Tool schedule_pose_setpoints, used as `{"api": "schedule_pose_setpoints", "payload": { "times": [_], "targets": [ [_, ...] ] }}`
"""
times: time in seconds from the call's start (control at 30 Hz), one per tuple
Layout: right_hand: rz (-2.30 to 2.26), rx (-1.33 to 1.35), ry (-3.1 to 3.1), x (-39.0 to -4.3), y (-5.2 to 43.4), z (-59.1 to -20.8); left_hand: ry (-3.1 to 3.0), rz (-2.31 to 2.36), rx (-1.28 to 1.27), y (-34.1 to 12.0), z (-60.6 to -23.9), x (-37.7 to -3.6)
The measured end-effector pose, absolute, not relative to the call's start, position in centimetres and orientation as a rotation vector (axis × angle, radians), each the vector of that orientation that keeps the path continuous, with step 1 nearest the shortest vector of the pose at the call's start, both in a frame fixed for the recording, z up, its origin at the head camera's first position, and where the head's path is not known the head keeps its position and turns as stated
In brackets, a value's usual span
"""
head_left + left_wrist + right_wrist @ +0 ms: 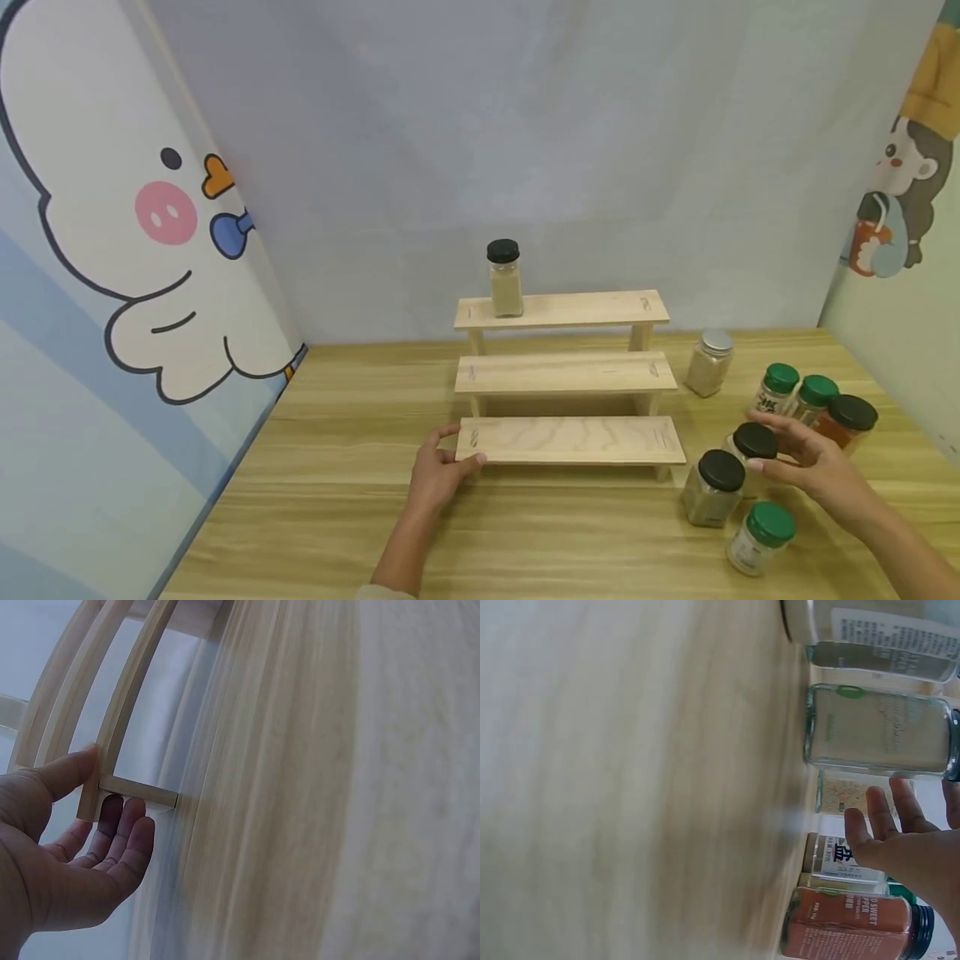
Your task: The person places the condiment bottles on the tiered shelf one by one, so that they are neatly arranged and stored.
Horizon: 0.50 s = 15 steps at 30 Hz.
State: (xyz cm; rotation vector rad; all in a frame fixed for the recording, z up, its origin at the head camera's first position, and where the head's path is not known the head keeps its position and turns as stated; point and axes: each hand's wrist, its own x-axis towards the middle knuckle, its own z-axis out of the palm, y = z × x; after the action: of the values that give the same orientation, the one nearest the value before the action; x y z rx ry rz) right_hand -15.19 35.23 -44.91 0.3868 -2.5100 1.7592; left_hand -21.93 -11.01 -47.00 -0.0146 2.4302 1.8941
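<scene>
A wooden step rack [570,375] with three shelves stands in the middle of the desk [337,517]; the left hand [442,471] holds the left end of the lowest, nearest shelf, with the thumb on top of the board and the fingers curled under its edge; the left wrist view shows the thumb [71,769] pressed on the wood and the fingers [124,840] bent just below the corner of the rack [131,791].

A jar with a black lid [504,279] and pale powder inside stands upright on the left part of the top, far shelf; the other two shelves are bare wood.

The right hand [813,467] hovers over a bunch of jars on the right side of the desk; its fingers are spread and fairly straight and they grip nothing; the fingertips are next to a black-lid jar [752,446], and I cannot tell if they touch it; a second black-lid jar [714,487] with pale powder stands just to the left and nearer; a green-lid jar [756,537] stands nearest of all; two more green-lid jars [795,392] and a jar of orange-red spice [847,421] stand farther right; a silver-lid jar [708,362] stands alone near the right end of the rack.

In the right wrist view the open right hand [907,840] is in front of the jars, and the red spice jar [851,926] shows close by.
</scene>
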Motion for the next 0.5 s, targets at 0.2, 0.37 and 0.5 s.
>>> {"api": "schedule_pose_setpoints", "payload": {
  "times": [0.2,0.37,0.5],
  "targets": [
    [1.74,0.351,-2.516,-15.2,35.12,-45.33,2.42,1.9,-0.002,-11.1,-46.95,-22.09],
    [1.662,0.304,-2.536,-15.09,35.14,-45.47,2.417,1.896,0.0,-11.12,-46.98,-22.07],
    [1.666,0.291,-2.525,-14.83,35.31,-45.3,2.401,1.904,0.022,-11.22,-47.06,-22.0]
  ]
}}
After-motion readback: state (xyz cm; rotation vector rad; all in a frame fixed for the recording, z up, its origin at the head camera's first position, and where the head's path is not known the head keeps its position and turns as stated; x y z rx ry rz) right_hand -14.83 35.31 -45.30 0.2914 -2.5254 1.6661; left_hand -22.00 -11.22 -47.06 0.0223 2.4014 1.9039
